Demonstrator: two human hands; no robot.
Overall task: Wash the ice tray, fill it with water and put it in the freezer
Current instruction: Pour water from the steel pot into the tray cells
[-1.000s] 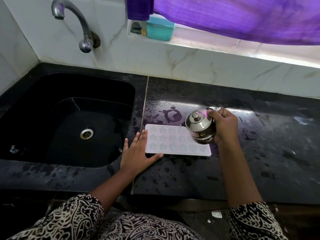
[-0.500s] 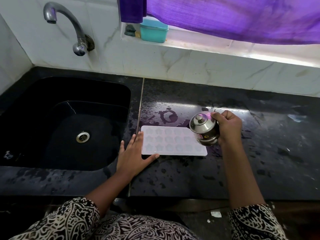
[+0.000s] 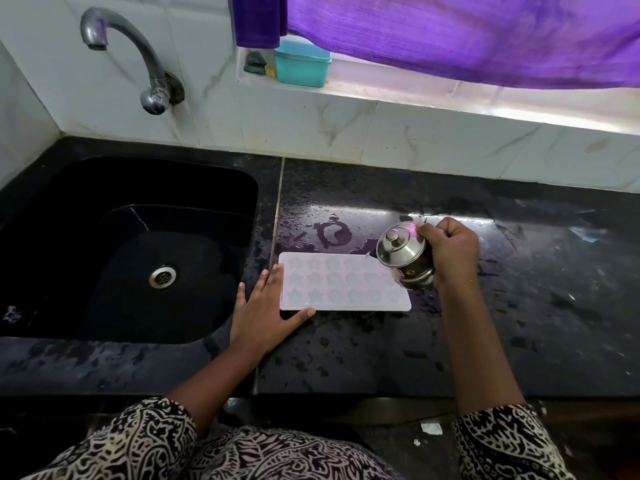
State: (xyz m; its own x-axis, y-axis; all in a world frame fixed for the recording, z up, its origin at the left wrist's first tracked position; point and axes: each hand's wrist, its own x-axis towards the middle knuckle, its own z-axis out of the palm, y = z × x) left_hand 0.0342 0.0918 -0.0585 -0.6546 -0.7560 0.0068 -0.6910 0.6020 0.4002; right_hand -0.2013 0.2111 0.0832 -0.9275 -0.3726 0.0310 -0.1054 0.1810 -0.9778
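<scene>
A white ice tray [image 3: 341, 284] with star-shaped cells lies flat on the wet black counter [image 3: 519, 289], just right of the sink. My left hand [image 3: 265, 311] lies flat with straight fingers against the tray's left edge, the thumb along its front edge. My right hand [image 3: 450, 249] grips a small lidded steel pot [image 3: 405, 256] and holds it tilted over the tray's right end, with its spout toward the cells. No stream of water is visible.
The black sink [image 3: 131, 247] with a steel drain [image 3: 162, 276] lies to the left under a steel tap [image 3: 138, 60]. A teal box [image 3: 302, 62] sits on the window ledge below a purple curtain [image 3: 467, 36]. Water spots cover the counter.
The steel pot has stayed tilted over the tray's right end, shifting slightly right. My left hand has kept its place at the tray's left edge. The camera has shifted a little.
</scene>
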